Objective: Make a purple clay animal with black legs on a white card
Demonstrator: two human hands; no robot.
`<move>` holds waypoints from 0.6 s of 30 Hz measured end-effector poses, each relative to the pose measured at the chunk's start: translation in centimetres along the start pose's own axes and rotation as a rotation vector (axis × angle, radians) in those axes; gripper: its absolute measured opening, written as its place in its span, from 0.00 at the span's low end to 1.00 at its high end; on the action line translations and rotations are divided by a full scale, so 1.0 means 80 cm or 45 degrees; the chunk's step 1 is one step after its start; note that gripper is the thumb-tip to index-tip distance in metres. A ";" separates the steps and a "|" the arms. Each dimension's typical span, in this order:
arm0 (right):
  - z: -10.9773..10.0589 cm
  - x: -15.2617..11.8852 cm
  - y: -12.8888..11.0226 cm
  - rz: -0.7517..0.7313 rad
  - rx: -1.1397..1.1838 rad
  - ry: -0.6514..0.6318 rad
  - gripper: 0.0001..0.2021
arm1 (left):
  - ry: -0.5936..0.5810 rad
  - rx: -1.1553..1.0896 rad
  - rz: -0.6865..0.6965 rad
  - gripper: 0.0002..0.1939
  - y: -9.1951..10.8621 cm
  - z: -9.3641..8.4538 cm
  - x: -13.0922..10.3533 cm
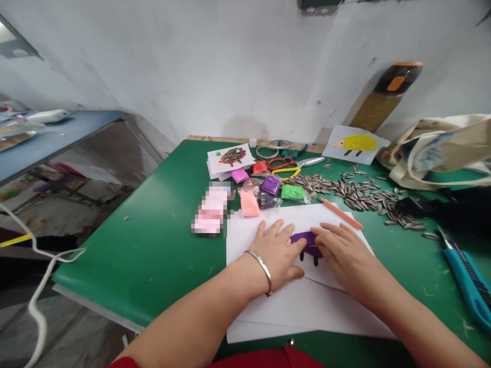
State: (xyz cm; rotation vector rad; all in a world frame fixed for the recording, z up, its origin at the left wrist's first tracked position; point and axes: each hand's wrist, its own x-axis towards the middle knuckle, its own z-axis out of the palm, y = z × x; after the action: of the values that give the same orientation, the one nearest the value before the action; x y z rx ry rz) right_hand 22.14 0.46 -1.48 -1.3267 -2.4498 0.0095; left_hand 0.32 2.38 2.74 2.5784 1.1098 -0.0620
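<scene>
My left hand (274,254), with a silver bracelet at the wrist, lies spread on the white paper (264,317). Its index finger touches a flat purple clay shape (307,238) with short black legs below it. From the other side, my right hand (341,250) rests its outstretched, slightly bent fingertips at the right edge of the purple clay, hiding part of it. Nothing held shows in either hand. Just above the right hand, an orange stick-like tool (341,212) lies slanting across the paper.
Bags of coloured clay (270,185), scissors (286,168) and sunflower seeds (355,194) lie behind the paper. A yellow hedgehog picture (355,144) leans near a bottle (383,97) and cloth bag (441,148). A blue utility knife (468,281) is at right, a blurred pink object (213,209) at left.
</scene>
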 end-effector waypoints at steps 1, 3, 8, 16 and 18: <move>0.001 0.000 0.000 -0.001 -0.003 -0.021 0.09 | 0.001 0.001 0.000 0.30 0.000 0.000 0.000; 0.002 -0.001 0.000 0.002 -0.007 -0.070 0.10 | 0.000 0.002 0.000 0.31 0.000 0.000 0.000; 0.003 0.000 0.000 0.024 0.000 -0.107 0.11 | -0.015 0.001 -0.003 0.31 -0.001 -0.001 0.001; -0.003 0.002 -0.002 0.019 0.045 -0.007 0.11 | -0.022 0.005 -0.004 0.31 0.000 -0.002 0.001; -0.003 0.002 -0.001 0.007 0.029 -0.027 0.12 | -0.025 0.002 -0.004 0.30 0.000 -0.002 0.000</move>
State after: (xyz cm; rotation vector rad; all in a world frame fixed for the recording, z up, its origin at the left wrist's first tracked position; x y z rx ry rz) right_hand 22.07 0.48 -1.23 -1.3299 -2.4567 0.0532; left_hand 0.32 2.44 2.92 2.5720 1.1071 -0.0889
